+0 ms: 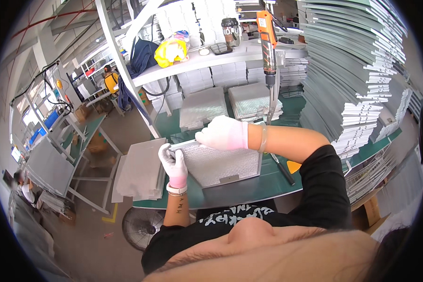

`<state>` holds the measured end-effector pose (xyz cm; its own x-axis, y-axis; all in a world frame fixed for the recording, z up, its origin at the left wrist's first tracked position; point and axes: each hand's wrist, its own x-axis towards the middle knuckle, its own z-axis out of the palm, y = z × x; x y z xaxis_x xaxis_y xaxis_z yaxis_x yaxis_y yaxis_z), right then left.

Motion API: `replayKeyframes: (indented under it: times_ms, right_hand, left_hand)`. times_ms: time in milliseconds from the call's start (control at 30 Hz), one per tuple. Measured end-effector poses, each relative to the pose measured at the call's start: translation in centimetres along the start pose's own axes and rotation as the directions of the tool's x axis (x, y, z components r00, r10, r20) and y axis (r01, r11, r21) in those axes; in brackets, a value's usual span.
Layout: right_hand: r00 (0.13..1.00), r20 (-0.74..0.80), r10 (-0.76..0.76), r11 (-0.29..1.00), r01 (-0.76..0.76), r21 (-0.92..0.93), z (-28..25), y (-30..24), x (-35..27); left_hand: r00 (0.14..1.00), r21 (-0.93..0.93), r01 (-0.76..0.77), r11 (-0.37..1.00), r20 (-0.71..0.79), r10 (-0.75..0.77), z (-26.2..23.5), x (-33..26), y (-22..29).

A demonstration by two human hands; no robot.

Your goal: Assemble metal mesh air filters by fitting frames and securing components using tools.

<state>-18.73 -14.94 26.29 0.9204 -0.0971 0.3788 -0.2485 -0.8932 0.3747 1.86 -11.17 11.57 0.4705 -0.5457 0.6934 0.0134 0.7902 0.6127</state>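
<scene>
Grey sheets lie in a low pile [141,171] just off the left end of the green bench [249,190], on a lower stand, with a round fan [141,228] on the floor in front of it. Beside that pile the left hand [173,162], in a white glove with a pink cuff, comes up from the near edge on an almost upright forearm and curls its fingers round the left edge of a metal mesh filter panel [218,162], thumb on top, holding it firmly. The panel lies flat on the bench right before the person, silvery and framed, with a small tab on its near rim. The right hand [223,133], gloved the same, reaches across from the right with the elbow bent out wide; it rests knuckles up on the panel's far left corner, fingers folded down and pressing together on the frame. Behind it two more stacks of mesh panels [225,105] sit on the bench. Above the right forearm an orange electric screwdriver [268,42] hangs tip down. By the right elbow a dark-handled tool [283,170] lies on the bench, and tall piles of grey frames [357,70] rise at the far right.
</scene>
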Motion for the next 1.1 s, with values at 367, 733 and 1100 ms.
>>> replayKeyframes:
  times_ms: [367, 733, 1100]
  right_hand:
    - [0.992, 0.058, -0.116, 0.990, 0.120, -0.071, -0.2, -0.4, 0.0]
    - [0.958, 0.277, -0.079, 0.997, 0.069, 0.044, -1.2, -0.4, 3.3]
    - [0.959, 0.243, 0.145, 0.930, -0.216, 0.298, 0.0, -1.3, 2.3]
  left_hand:
    - [0.999, 0.173, -0.036, 0.984, 0.016, 0.034, 2.3, -0.8, 0.8]
    - [0.998, 0.146, -0.016, 0.989, 0.067, 0.006, 1.9, -0.3, 0.0]
    - [0.982, 0.056, -0.047, 0.997, 0.184, 0.036, 0.9, -1.5, -0.4]
